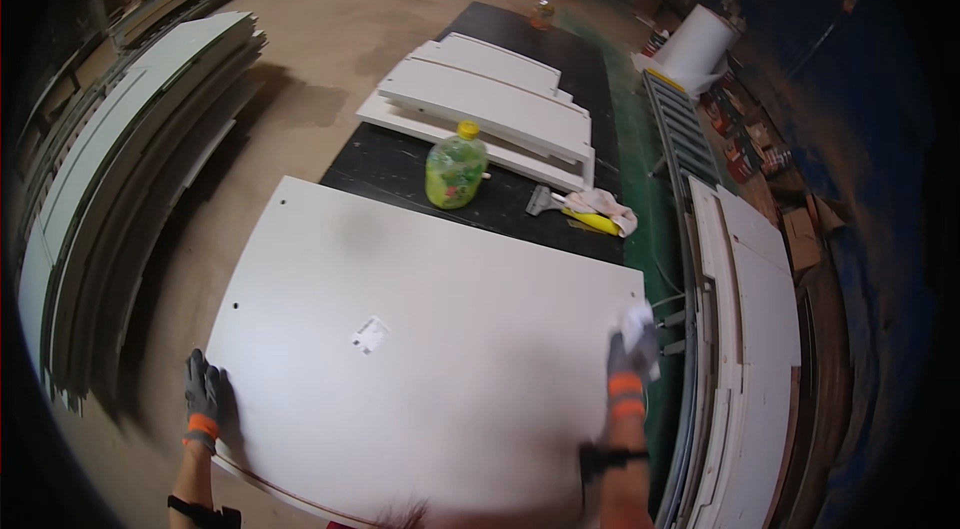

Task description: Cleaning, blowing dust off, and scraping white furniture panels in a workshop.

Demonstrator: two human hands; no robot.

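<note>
A large white panel (430, 349) with small dark holes near its edges lies flat before me, and a white label (370, 335) is stuck on it. My left hand (202, 389), in a grey glove with an orange cuff, rests against the panel's left edge with its fingers stretched out. At the panel's right edge, my right hand (630, 359), gloved the same way and blurred, is closed on a crumpled white cloth (637, 324). Beyond the panel stand a green bottle with a yellow cap (455, 174) and a scraper (543, 200) beside a pinkish rag (598, 206) and a yellow-handled tool (597, 222).
Several white boards (480, 94) are stacked on the black tabletop (370, 164), with another bottle (543, 11) at its far end. Tall stacks of panels (150, 159) flank me on the left. To the right, white boards (755, 299) lie beside a roller conveyor (680, 134).
</note>
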